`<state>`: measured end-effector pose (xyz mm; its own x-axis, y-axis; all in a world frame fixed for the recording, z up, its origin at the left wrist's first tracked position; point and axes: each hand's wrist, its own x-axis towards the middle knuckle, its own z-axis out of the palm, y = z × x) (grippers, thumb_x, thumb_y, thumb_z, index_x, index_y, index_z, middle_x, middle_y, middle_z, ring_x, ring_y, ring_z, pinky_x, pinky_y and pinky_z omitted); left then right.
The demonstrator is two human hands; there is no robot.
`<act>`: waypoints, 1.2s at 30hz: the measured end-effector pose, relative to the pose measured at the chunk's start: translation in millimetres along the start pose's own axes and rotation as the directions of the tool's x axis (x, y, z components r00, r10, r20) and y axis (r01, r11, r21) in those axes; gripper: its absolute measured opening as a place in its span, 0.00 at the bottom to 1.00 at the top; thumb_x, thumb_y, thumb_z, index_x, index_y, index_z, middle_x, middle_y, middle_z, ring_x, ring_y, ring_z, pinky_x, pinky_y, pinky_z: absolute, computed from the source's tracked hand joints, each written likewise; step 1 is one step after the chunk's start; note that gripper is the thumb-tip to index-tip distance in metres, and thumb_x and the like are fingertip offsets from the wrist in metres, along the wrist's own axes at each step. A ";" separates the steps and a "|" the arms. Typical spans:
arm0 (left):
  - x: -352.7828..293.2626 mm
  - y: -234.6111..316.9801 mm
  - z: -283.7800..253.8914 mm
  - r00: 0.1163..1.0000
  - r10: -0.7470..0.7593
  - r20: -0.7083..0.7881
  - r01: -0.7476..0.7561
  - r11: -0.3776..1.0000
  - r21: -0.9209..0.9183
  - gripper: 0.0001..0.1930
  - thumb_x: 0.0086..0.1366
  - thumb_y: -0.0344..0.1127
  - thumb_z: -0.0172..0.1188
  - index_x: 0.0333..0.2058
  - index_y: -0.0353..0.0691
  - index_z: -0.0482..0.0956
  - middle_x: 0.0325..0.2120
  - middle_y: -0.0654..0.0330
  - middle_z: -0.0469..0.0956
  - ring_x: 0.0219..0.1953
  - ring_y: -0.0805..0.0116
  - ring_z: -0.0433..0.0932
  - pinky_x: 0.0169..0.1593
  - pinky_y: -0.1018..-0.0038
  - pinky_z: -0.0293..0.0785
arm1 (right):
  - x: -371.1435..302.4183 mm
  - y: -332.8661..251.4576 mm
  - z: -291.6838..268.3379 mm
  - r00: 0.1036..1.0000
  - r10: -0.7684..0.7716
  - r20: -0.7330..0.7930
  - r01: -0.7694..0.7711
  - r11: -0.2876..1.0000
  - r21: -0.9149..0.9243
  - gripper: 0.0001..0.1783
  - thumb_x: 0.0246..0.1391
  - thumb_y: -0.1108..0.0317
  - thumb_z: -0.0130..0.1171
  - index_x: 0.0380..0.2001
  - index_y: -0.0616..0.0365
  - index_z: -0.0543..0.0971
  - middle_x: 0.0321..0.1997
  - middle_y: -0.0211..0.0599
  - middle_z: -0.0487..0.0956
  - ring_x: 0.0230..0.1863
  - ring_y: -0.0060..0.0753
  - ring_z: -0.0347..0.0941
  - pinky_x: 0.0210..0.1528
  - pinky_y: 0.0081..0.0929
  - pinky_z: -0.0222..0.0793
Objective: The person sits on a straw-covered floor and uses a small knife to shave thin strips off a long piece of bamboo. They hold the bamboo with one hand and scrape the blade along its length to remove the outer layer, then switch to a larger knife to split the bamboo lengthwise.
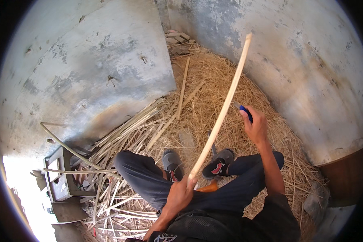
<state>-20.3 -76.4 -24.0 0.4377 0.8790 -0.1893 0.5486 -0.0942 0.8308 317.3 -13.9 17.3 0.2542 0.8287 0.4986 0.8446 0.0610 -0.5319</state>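
Observation:
My left hand (179,197) is closed round the lower end of a long, pale wooden strip (224,109). The strip slants up and to the right, slightly bowed, its far end in the air near the wall. To the right of the strip, my right hand (256,127) grips a small blue-handled knife (246,113). The knife's short grey blade points toward the strip, with a gap between them. Between my legs an orange object (207,187) shows in part, its kind unclear.
Thin shavings (218,76) cover the floor around my shoes (220,163). Split strips (127,127) lie heaped at the left, beside a wooden frame-like box (62,189). Stained grey walls (121,52) rise ahead and on both sides. Crumpled clear plastic (316,199) lies at right.

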 end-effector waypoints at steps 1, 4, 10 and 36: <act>-1.9 -1.2 -1.2 1.000 -0.004 -0.026 0.004 1.000 0.009 0.19 0.76 0.47 0.53 0.49 0.33 0.78 0.23 0.38 0.79 0.30 0.33 0.80 0.35 0.49 0.74 | -4.7 1.1 0.4 1.000 0.021 0.012 -0.022 0.999 0.045 0.20 0.69 0.52 0.57 0.42 0.62 0.81 0.32 0.43 0.83 0.31 0.49 0.79 0.33 0.38 0.71; 13.5 9.8 -13.0 0.987 0.052 -0.151 -0.050 0.999 0.020 0.19 0.75 0.47 0.57 0.46 0.33 0.79 0.22 0.41 0.79 0.28 0.37 0.81 0.32 0.52 0.74 | -22.0 3.4 14.1 0.998 0.064 0.025 -0.068 0.972 0.227 0.21 0.68 0.52 0.57 0.43 0.63 0.81 0.32 0.42 0.83 0.31 0.40 0.79 0.34 0.34 0.71; 28.0 22.5 -20.3 0.953 0.153 -0.262 -0.134 0.987 0.089 0.17 0.70 0.47 0.64 0.41 0.35 0.82 0.22 0.45 0.80 0.26 0.42 0.81 0.31 0.56 0.74 | -54.5 -32.6 42.0 0.979 0.107 0.173 -0.196 0.726 0.659 0.19 0.66 0.54 0.60 0.45 0.62 0.80 0.33 0.40 0.81 0.32 0.28 0.77 0.37 0.26 0.71; 29.3 37.2 -14.6 0.998 0.054 0.041 -0.043 0.969 -0.243 0.19 0.71 0.45 0.66 0.49 0.33 0.82 0.21 0.57 0.80 0.23 0.71 0.80 0.30 0.69 0.74 | -72.1 -72.4 39.8 0.970 0.207 0.126 -0.216 0.507 0.834 0.15 0.66 0.64 0.62 0.49 0.65 0.80 0.32 0.23 0.75 0.32 0.11 0.66 0.35 0.16 0.62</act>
<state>2.6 -47.3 9.0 0.4955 0.8527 -0.1652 0.3402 -0.0155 0.9402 219.0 -55.9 -7.3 0.3621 0.8866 0.2877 -0.0194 0.3158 -0.9486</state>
